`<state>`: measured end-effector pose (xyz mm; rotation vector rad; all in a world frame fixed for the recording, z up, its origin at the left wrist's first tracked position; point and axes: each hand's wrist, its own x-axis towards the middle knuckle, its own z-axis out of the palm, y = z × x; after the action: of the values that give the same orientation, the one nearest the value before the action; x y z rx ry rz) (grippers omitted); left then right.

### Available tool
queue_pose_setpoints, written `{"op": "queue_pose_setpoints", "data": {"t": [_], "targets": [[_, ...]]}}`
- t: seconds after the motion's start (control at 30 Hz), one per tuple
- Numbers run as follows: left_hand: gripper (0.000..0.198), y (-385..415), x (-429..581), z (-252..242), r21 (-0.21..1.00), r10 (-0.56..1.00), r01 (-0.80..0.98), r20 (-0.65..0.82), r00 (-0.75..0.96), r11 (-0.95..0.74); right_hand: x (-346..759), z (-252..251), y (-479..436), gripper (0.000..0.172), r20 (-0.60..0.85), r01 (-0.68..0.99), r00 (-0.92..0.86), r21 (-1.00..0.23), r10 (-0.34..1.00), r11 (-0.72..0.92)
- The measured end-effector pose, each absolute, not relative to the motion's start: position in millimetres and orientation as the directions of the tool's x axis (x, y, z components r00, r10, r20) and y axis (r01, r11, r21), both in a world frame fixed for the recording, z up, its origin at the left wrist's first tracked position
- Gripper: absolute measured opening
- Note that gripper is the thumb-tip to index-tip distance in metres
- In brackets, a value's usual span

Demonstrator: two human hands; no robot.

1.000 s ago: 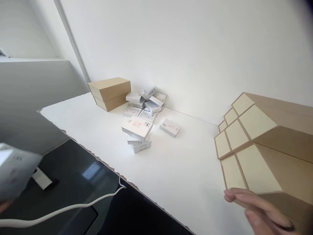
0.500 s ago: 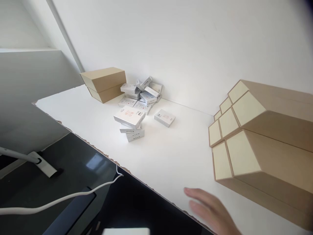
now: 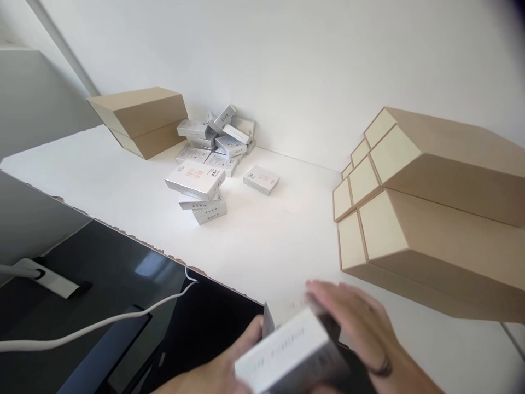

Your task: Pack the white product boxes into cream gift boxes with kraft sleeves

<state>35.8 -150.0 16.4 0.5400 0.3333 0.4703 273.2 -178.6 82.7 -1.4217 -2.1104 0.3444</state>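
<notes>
Near the bottom of the view, my left hand (image 3: pixel 223 364) is closed around a small white carton (image 3: pixel 283 350) with blurred print. A flap or panel stands up at the carton's far side. My right hand (image 3: pixel 361 323) lies at the carton's right end with its fingers stretched out over it, touching or nearly touching. The right thumb is hard to make out. Beyond them on the white table (image 3: pixel 279 246) rises a short stack of similar white cartons (image 3: pixel 196 180). A single carton (image 3: pixel 261 180) lies flat to its right.
A loose heap of white cartons (image 3: pixel 229 145) lies against the wall beside two stacked tan boxes (image 3: pixel 143 117). Several long tan boxes with cream ends (image 3: pixel 385 219) are stacked at the right. The table's front edge is chipped, and a white cable (image 3: pixel 123 317) runs below it.
My left hand has come into view with the white carton. My right hand has moved from above the table to the carton's right end. The view has shifted a little.
</notes>
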Motion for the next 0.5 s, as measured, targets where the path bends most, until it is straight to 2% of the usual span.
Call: {"op": "queue_pose_setpoints", "data": {"t": [0.07, 0.13, 0.23, 0.27, 0.33, 0.4, 0.43, 0.5], "targets": [[0.077, -143, 41, 13, 0.516, 0.527, -0.372, -0.192, 0.828, 0.772, 281, 77, -171, 0.075, 0.34, 0.787, -0.2, -0.502, 0.919, 0.357], [0.066, -134, 46, 10, 0.519, 0.552, -0.403, -0.169, 0.816, 0.754, 282, 73, -169, 0.064, 0.361, 0.775, -0.103, -0.555, 0.927, 0.303], [0.06, -113, 56, 9, 0.629, 0.637, -0.469, -0.054, 0.769, 0.62, 269, 66, -171, 0.043, 0.358, 0.627, 0.105, -0.748, 0.928, 0.218], [0.063, -105, 61, 11, 0.659, 0.672, -0.499, -0.012, 0.741, 0.563, 262, 62, -171, 0.043, 0.348, 0.554, 0.166, -0.807, 0.923, 0.204], [0.071, -90, 75, 13, 0.727, 0.769, -0.555, 0.059, 0.637, 0.404, 245, 53, -170, 0.069, 0.292, 0.421, 0.231, -0.89, 0.928, 0.175], [0.077, -79, 88, 13, 0.793, 0.849, -0.574, 0.147, 0.507, 0.205, 230, 45, -165, 0.097, 0.119, 0.287, 0.247, -0.957, 0.962, 0.045], [0.076, -76, 94, 11, 0.812, 0.866, -0.57, 0.193, 0.462, 0.123, 225, 41, -162, 0.102, 0.006, 0.203, 0.251, -0.978, 0.968, -0.047], [0.073, -72, 100, 6, 0.819, 0.859, -0.568, 0.237, 0.454, 0.074, 220, 36, -154, 0.098, -0.165, 0.038, 0.23, -0.983, 0.959, -0.178]]}}
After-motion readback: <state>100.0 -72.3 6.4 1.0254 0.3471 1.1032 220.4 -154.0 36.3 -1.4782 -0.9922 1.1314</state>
